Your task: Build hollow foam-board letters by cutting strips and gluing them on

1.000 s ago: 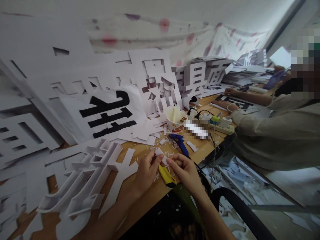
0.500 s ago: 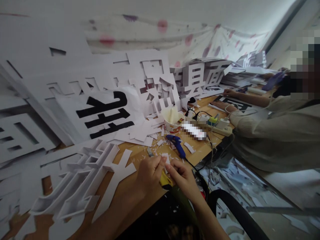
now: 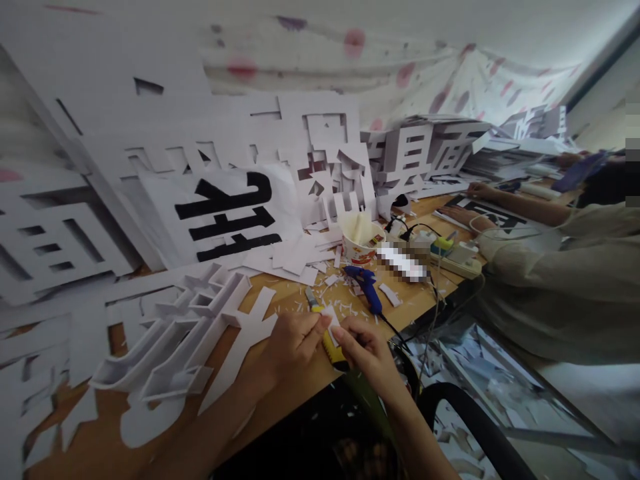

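Observation:
Between my two hands, near the table's front edge, is a small white piece (image 3: 331, 319). My left hand (image 3: 299, 340) pinches its left side, and my right hand (image 3: 361, 343) grips its right side with thumb and curled fingers. Under the hands lies a yellow utility knife (image 3: 334, 350) with its blade end pointing away. A blue glue gun (image 3: 367, 288) rests just beyond my right hand among white scraps. To the left of my left hand are a raised white letter form (image 3: 187, 333) with upright walls and a flat white cutout (image 3: 245, 333).
Behind are a paper tub (image 3: 359, 250) with glue sticks, a power strip (image 3: 457, 260) with cables, and white boards (image 3: 320, 113) with cut-out shapes. A person (image 3: 540, 267) works at the right. A black chair arm (image 3: 465, 413) is at lower right.
The view has turned left, so the scene sits further right. My hands still hold the white piece, and more of the yellow knife shows between them.

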